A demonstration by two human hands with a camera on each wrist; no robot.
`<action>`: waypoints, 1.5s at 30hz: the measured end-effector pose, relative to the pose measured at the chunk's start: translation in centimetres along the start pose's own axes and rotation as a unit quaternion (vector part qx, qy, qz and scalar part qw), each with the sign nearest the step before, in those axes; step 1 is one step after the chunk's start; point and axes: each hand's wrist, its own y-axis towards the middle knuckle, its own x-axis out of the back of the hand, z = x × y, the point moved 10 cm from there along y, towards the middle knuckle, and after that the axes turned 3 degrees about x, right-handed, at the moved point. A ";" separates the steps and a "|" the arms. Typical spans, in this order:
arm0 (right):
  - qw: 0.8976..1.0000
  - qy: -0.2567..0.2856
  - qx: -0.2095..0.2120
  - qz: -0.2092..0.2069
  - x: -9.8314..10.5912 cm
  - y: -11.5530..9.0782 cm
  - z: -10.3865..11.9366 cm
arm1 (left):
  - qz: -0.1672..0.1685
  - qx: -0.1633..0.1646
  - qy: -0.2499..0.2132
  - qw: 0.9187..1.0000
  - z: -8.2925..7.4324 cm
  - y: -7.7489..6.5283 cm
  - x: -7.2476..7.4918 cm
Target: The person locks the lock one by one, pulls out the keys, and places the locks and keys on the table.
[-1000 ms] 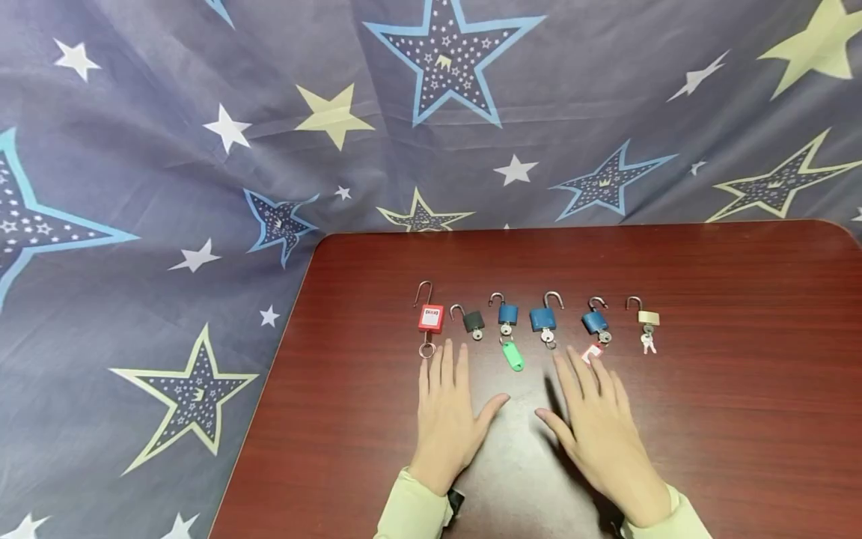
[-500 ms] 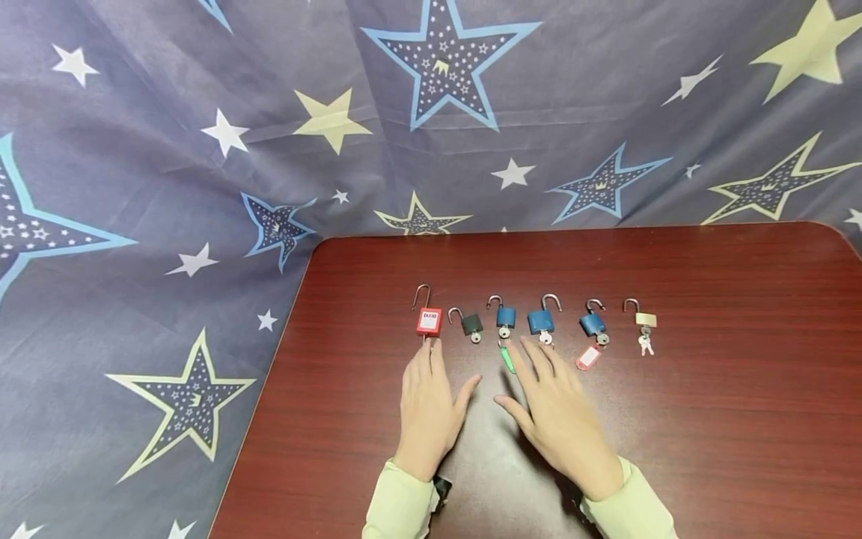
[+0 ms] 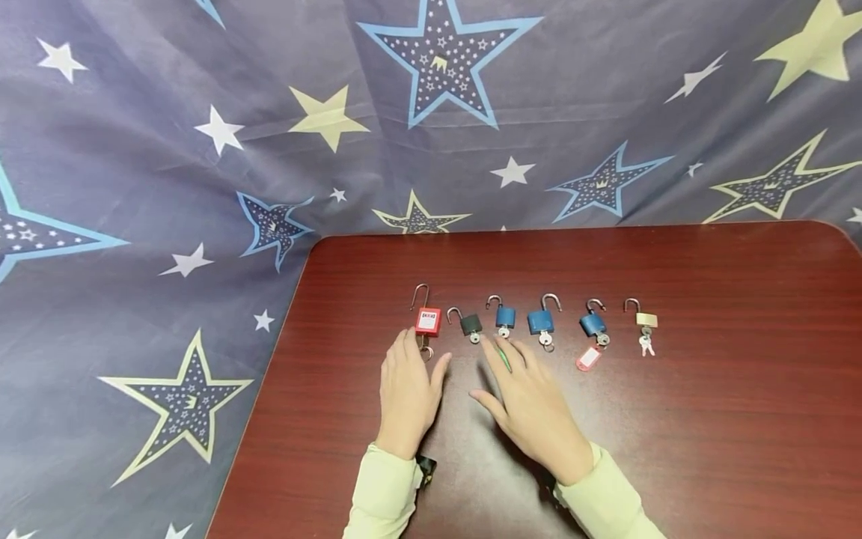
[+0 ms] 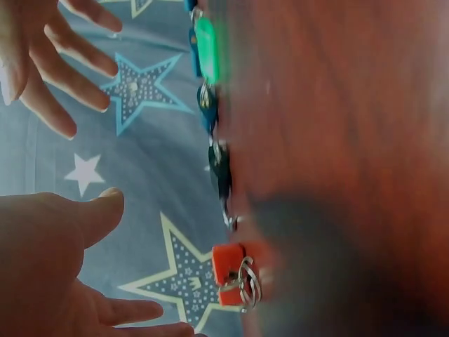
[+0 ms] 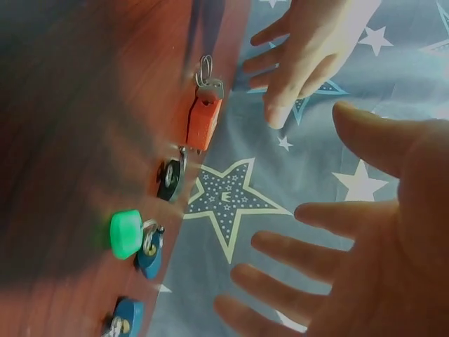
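A row of padlocks with raised shackles lies across the table. At its left end is a red padlock [image 3: 428, 321] with a key ring [image 4: 250, 283]; my left hand [image 3: 405, 393], fingers extended, hovers just in front of it. A small black padlock [image 3: 471, 323] comes beside it. My right hand [image 3: 535, 408] is spread above the table, partly covering the green key tag [image 5: 126, 234] of a blue padlock [image 3: 505, 317]. Neither hand holds anything. Farther right lie another blue padlock [image 3: 541, 322], a blue one [image 3: 593, 324] with a red-edged tag [image 3: 589, 358], and a brass padlock [image 3: 646, 320] with keys.
The reddish-brown wooden table [image 3: 741, 389] has rounded far corners. A grey cloth [image 3: 269, 97] printed with stars hangs behind it and along its left side. Light sleeves [image 3: 384, 486] cover both forearms.
Both hands have moved left, the right one from near the red-edged tag to over the green tag, the left one to the red padlock's near side. The padlocks have stayed put.
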 end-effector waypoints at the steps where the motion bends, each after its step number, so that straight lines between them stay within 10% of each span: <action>1: 1.000 0.003 -0.001 0.003 -0.2 0.2 0.1 | -0.002 0.003 -0.001 1.000 0.3 0.2 0.1; 22: 0.997 0.050 -0.037 0.053 -3.3 3.2 0.4 | 0.056 0.094 -0.051 0.993 3.8 3.7 -1.4; 45: 0.977 0.168 -0.073 0.113 -8.6 7.4 -0.2 | 0.072 0.185 -0.205 0.958 7.3 7.0 -3.2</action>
